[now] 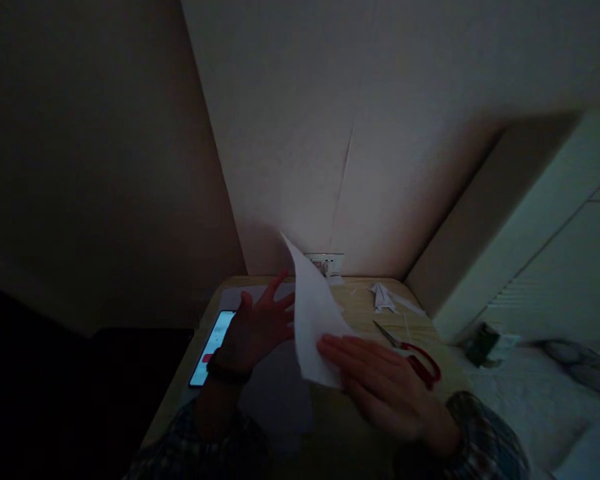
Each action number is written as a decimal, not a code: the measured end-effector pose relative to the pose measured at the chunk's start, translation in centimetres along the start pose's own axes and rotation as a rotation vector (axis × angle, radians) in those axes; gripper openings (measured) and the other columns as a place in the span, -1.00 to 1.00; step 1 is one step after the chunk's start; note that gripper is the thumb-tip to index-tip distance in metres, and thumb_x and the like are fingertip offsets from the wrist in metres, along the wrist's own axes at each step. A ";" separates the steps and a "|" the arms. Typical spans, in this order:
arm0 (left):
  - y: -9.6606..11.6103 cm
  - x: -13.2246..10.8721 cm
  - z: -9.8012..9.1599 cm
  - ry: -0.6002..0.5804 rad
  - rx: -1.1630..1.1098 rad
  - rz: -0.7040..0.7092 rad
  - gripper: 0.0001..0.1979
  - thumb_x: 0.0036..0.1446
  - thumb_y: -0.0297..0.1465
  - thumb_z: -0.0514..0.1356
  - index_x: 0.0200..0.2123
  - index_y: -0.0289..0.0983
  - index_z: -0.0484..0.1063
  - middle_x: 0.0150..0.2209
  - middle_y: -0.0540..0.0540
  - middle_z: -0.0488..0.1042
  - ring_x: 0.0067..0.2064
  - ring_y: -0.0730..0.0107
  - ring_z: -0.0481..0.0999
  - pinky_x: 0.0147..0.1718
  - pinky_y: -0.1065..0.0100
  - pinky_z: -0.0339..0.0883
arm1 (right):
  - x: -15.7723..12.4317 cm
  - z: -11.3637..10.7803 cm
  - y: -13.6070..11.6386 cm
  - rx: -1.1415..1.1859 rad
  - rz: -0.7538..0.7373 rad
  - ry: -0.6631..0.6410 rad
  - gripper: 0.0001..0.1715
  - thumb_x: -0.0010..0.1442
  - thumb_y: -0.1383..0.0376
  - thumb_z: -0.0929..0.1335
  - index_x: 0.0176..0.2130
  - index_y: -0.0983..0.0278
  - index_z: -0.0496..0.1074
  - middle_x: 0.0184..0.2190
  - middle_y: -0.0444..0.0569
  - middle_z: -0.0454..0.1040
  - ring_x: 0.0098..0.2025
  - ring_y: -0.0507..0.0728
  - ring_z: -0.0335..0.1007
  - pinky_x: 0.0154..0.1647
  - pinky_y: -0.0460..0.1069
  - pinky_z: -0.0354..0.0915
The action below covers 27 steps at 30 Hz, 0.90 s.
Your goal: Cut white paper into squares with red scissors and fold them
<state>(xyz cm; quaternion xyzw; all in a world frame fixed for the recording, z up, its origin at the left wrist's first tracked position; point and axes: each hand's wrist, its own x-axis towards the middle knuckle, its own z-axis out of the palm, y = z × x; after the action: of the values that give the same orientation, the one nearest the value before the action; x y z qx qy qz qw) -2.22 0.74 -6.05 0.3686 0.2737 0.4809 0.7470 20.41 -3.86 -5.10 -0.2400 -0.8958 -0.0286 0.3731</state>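
Note:
My right hand [380,383] holds a white sheet of paper [315,320] by its lower right part. Its fingers lie straight across the near face, and the thumb is hidden. The sheet stands tilted above the table, its upper corner pointing to the wall. To the left of it, my left hand [267,327] is open with fingers spread, the fingertips close to the sheet's left edge; I cannot tell whether they touch. More white paper [277,390] lies flat on the table beneath my left hand. A lit phone [215,347] lies beside my left wrist.
Red-handled scissors [413,353] lie on the wooden table [363,293] right of the sheet. Behind them are a folded paper shape [383,298] and a paper strip [407,303]. A wall socket [334,261] sits just above the back edge. A bed [525,393] stands at right.

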 end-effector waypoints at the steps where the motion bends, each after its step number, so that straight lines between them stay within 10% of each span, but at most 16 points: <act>1: -0.2 0.4 -0.1 0.018 0.024 -0.015 0.11 -0.19 0.23 0.25 0.36 -0.13 0.02 0.24 -0.27 0.41 0.20 -0.29 0.41 0.01 -0.11 0.38 | -0.2 0.5 -0.1 -0.004 -0.083 -0.059 -0.62 0.39 0.41 0.18 0.09 0.34 0.43 -0.03 0.06 0.64 0.03 0.03 0.55 0.04 -0.08 0.47; 7: -2.7 2.0 -1.7 0.081 0.083 -0.147 -0.23 -0.03 -0.36 0.28 0.29 -0.20 0.20 0.11 -0.18 0.54 0.07 -0.09 0.54 -0.03 0.08 0.42 | -3.7 4.7 0.0 0.011 -0.152 -0.255 -0.72 0.39 0.46 0.23 -0.11 0.26 0.50 0.12 0.04 0.55 0.19 0.10 0.43 0.24 0.03 0.33; 14: -5.5 2.5 -4.4 0.151 0.078 -0.159 -0.09 -0.16 -0.56 0.23 0.34 -0.19 0.13 0.11 -0.16 0.55 0.08 -0.01 0.54 0.01 0.13 0.42 | -4.9 5.3 -1.1 0.123 -0.015 -0.341 -0.77 0.43 0.20 0.27 -0.03 0.21 0.45 0.21 -0.06 0.47 0.27 0.06 0.32 0.39 0.04 0.14; 21: -5.8 2.1 -5.7 0.210 0.040 -0.048 -0.21 -0.14 -0.56 0.29 0.24 -0.20 0.28 0.13 -0.15 0.55 0.21 -0.07 0.43 0.17 0.09 0.29 | -8.0 3.3 6.6 0.256 0.718 0.069 -0.54 0.43 0.11 0.24 0.23 0.20 0.26 0.25 0.17 0.35 0.27 0.27 0.30 0.21 0.24 0.34; 27: -6.0 2.0 -5.5 0.247 0.015 0.006 -0.30 -0.16 -0.59 0.29 0.15 -0.18 0.43 0.16 -0.10 0.53 0.24 -0.04 0.40 0.25 0.11 0.20 | -9.6 6.9 13.1 0.447 0.948 0.267 -0.62 0.35 0.20 0.36 0.11 0.27 0.39 0.09 0.07 0.45 -0.01 0.22 0.48 -0.04 0.20 0.45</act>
<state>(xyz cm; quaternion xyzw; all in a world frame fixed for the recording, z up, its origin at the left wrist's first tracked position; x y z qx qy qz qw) -2.49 2.60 -14.23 0.3129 0.3659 0.5229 0.7034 27.62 5.40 -18.30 -0.5268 -0.6185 0.3039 0.4976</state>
